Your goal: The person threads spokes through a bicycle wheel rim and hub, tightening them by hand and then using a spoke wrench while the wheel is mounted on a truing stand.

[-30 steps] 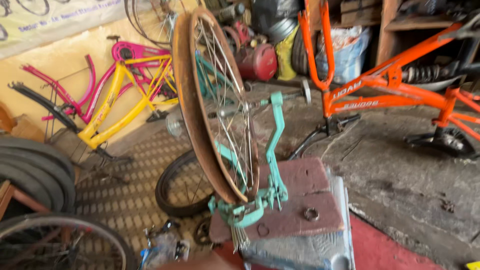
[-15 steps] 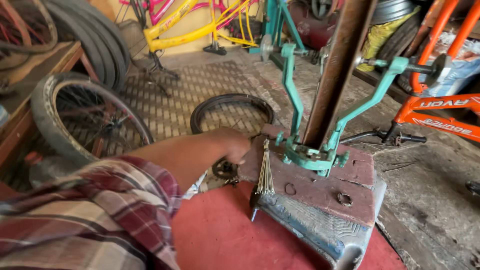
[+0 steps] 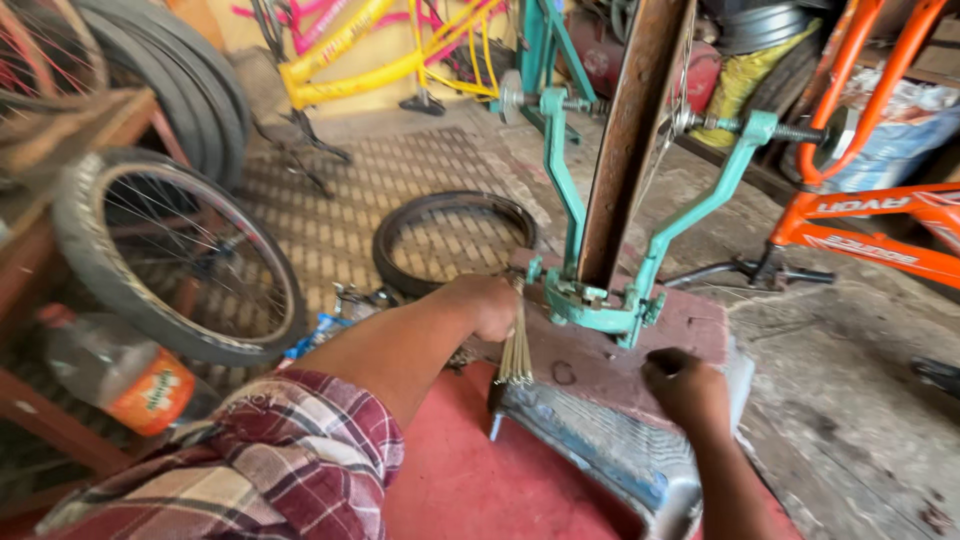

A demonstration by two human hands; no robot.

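Note:
A rusty wheel rim (image 3: 630, 140) stands upright in a teal truing stand (image 3: 600, 300) bolted on a reddish metal block (image 3: 690, 325). My left hand (image 3: 485, 305) reaches in from the lower left and is closed around the top of a bundle of thin metal spokes (image 3: 516, 350) that hangs beside the block's left edge. My right hand (image 3: 685, 390) rests as a closed fist on the block's front right part, just below the stand; whether it holds anything is hidden.
A loose black tyre (image 3: 450, 235) lies on the patterned floor behind the stand. A spoked wheel (image 3: 180, 260) leans at left above a plastic bottle (image 3: 120, 375). A yellow bicycle frame (image 3: 370, 60) stands behind, an orange frame (image 3: 870, 220) at right.
The view tilted down from the whole wheel to the stand's base. My left arm came in and took the spoke bundle; my right fist has now appeared on the block.

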